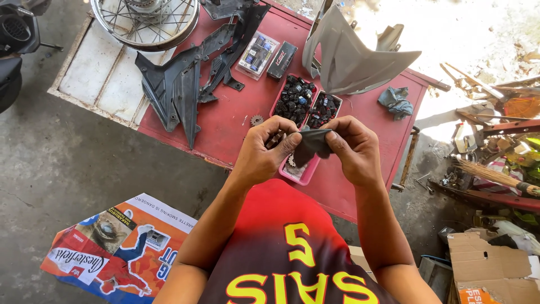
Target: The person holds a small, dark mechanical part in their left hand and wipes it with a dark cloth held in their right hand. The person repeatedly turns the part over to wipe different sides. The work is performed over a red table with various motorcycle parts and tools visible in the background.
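Far left, on the concrete floor: a printed banner [121,247], lying flat. Upper left: a spoked wheel [147,19] resting on a pale framed panel [95,70]. On the red table [236,121]: dark plastic fairing pieces [185,79] laid flat, a small loose gear [257,120], a clear packet of small parts [258,54] and a dark box [282,59] beside it, then pink trays [306,107] filled with small dark components, kept sorted within reach. Centre foreground: left hand [263,153], thumb and forefinger pinching one edge of a small dark rubbery piece [311,144]; right hand [353,151] pinching the opposite edge, the remaining fingers curled in. The piece sits stretched between the two sets of fingertips, held above the nearest pink tray, seemingly pulled taut for inspection. Further right: a grey fairing panel [354,56], a blue-grey rag [395,101], a broom [495,177], cardboard boxes [495,264].
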